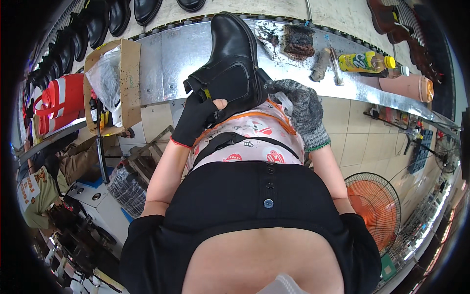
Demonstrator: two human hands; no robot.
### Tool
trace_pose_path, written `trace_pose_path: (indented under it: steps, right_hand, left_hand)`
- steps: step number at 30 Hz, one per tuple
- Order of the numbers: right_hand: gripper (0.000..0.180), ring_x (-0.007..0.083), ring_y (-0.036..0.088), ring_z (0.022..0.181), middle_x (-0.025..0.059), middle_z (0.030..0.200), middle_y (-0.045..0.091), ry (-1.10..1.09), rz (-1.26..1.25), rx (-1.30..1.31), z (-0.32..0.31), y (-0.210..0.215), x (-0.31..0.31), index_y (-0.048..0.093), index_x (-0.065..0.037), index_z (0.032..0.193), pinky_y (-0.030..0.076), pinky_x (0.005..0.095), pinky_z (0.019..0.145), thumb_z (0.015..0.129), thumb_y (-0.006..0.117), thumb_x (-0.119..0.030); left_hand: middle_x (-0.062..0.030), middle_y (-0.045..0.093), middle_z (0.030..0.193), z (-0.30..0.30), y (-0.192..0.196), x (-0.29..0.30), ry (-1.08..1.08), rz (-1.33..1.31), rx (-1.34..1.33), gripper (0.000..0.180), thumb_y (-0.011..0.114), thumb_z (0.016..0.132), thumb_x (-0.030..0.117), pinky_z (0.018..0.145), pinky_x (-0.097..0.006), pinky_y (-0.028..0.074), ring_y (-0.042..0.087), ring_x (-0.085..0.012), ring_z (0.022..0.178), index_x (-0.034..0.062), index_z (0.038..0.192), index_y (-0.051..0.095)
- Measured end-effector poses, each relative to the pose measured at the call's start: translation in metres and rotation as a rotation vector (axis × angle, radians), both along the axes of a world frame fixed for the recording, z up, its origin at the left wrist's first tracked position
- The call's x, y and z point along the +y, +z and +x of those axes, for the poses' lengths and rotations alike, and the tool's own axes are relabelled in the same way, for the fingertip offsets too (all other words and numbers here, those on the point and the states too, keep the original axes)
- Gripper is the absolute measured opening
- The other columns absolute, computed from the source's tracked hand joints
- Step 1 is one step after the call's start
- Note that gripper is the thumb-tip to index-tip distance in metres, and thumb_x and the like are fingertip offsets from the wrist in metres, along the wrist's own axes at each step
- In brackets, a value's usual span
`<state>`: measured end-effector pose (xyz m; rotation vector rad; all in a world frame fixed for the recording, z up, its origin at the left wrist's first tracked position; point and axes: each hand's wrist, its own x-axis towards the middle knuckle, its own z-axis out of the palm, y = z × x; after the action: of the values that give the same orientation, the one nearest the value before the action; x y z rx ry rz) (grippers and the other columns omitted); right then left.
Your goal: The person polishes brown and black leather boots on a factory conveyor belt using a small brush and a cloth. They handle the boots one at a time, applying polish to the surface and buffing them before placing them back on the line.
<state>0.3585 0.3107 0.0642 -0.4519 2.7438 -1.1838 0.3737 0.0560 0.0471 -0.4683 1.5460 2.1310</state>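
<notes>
A black leather ankle boot [230,59] lies on its side across the near edge of the metal bench, toe pointing away from me. My left hand [195,115], in a black fingerless glove, grips the boot's shaft, its bare thumb pressed by a yellow-marked strip at the opening. My right hand [301,110], in a grey knit glove with a green cuff, is curled beside the boot's heel and sole edge. A small dark piece [263,76] shows between that glove and the sole; its kind is unclear. A whitish, translucent scrap [284,102] shows by the fingers.
On the metal bench [161,59] are a blackened block [297,41] on stained paper, a brush-like tool [337,66], a yellow-labelled bottle [364,62] and a pink tumbler [406,87]. A cardboard box [129,78] stands left. Boots line a conveyor beyond. An orange fan [374,210] is right.
</notes>
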Motion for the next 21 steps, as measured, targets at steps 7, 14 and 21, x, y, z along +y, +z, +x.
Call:
trace_pose_path:
  steps: [7,14,21]
  right_hand:
    - [0.038,0.0237,0.065,0.088,0.0110,0.095,0.068,-0.003,-0.050,-0.129,0.015,0.015,0.013,0.068,-0.005,0.100,0.048,0.0319,0.081,0.087,0.040,-0.028]
    - [0.039,0.0310,0.063,0.091,0.0154,0.096,0.066,0.004,-0.135,-0.138,0.031,0.045,0.029,0.068,-0.008,0.099,0.048,0.0378,0.081,0.086,0.041,-0.033]
    - [0.030,0.0283,0.065,0.089,0.0140,0.095,0.067,-0.033,-0.113,-0.017,0.040,0.061,0.029,0.067,-0.002,0.097,0.049,0.0351,0.082,0.078,0.050,-0.020]
  left_hand:
    - [-0.0087,0.062,0.100,0.000,-0.002,0.005,0.019,0.059,-0.043,0.045,0.067,0.072,0.008,0.076,-0.026,0.051,0.062,-0.0152,0.087,-0.0019,0.114,0.054]
    - [-0.0119,0.059,0.106,-0.010,0.015,0.022,0.117,0.258,-0.101,0.043,0.064,0.079,0.010,0.078,-0.029,0.055,0.063,-0.0198,0.088,-0.0015,0.118,0.049]
    - [-0.0168,0.060,0.106,-0.020,0.023,0.028,0.185,0.377,-0.146,0.039,0.059,0.085,0.017,0.078,-0.033,0.056,0.065,-0.0252,0.088,-0.0049,0.116,0.048]
